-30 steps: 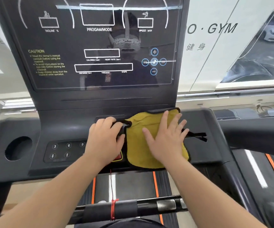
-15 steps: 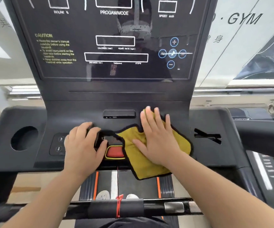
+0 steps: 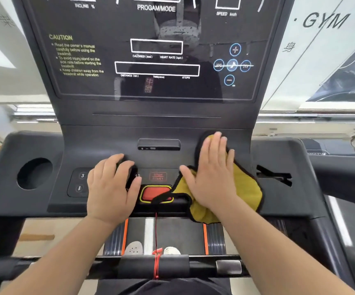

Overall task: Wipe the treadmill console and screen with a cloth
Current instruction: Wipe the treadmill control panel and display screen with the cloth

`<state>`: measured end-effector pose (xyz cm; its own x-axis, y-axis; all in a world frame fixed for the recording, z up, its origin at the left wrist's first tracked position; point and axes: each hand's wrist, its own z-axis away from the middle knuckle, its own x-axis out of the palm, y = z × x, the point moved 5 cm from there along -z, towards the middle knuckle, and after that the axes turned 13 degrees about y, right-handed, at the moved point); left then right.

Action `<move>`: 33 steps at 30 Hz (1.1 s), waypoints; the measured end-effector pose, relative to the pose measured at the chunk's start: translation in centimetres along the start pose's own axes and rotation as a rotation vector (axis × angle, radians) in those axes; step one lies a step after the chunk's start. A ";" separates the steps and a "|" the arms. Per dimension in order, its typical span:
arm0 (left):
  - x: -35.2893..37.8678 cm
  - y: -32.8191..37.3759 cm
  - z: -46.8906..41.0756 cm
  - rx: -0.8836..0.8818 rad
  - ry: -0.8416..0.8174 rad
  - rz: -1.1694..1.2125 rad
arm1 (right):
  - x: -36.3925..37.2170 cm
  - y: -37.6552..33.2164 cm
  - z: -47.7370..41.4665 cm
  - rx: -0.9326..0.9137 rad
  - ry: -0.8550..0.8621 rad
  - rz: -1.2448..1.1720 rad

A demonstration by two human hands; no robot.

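Our right hand (image 3: 212,177) lies flat on the cloth (image 3: 246,188), with the fingers straight and a little spread, and it presses the cloth onto the console (image 3: 278,205). It does not grip anything. Our left hand (image 3: 110,188) rests on the keypad (image 3: 80,182) at the left of the control panel. Its fingers are loosely bent and hold nothing.

The cloth is yellow with a black sewn edge, and it looks soft and a little crumpled. It covers the right part of the control panel. Its far end is under our fingertips, near the slope below the screen (image 3: 193,90). Its near corner hangs over the near edge of the console, and one black-edged flap touches the red button (image 3: 154,192) in the middle. Just behind this button we read the label STOP START (image 3: 157,176).

The screen is dark and glossy, with white frames, yellow caution text at its left side and blue round symbols at its right side.

At the left end of the console there is a round cup holder (image 3: 34,173). Inside it we see only darkness. At the right end there is a narrow slot (image 3: 274,176), and we cannot tell what it contains.
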<state>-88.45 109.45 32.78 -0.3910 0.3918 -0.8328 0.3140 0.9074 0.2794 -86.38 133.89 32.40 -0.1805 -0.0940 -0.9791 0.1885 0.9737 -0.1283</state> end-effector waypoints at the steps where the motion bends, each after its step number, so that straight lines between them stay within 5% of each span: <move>1: 0.0 0.0 0.0 -0.002 -0.003 0.002 | 0.2 -1.4 0.4 -0.113 -0.019 -0.004; 4: -0.1 0.1 -0.1 -0.004 -0.006 0.009 | 0.5 -2.6 2.9 -0.419 -0.113 -0.018; 7: -0.1 0.0 0.0 -0.004 0.002 0.024 | 0.3 1.1 5.7 -0.476 -0.146 0.026; 12: -0.2 0.0 -0.1 0.009 -0.002 0.032 | -1.2 8.2 2.8 -0.047 -0.110 0.096; 16: -0.6 -0.1 -0.2 -0.002 -0.010 0.065 | -0.7 4.9 0.4 0.174 -0.062 0.055; 22: -0.8 -0.2 -0.1 0.011 -0.031 0.101 | 0.3 -2.7 4.1 -0.296 -0.118 0.001; 27: -0.9 -0.3 -0.1 0.045 -0.019 0.129 | 0.1 2.7 9.2 -0.494 -0.125 0.038; 33: -2.0 -1.8 0.0 0.053 0.016 0.118 | -1.1 7.7 4.8 0.094 -0.061 0.012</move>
<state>-88.28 107.06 33.93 -0.3621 0.4978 -0.7881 0.4037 0.8458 0.3488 -80.13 140.51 31.78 -0.1191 -0.0979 -0.9880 0.2803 0.9513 -0.1280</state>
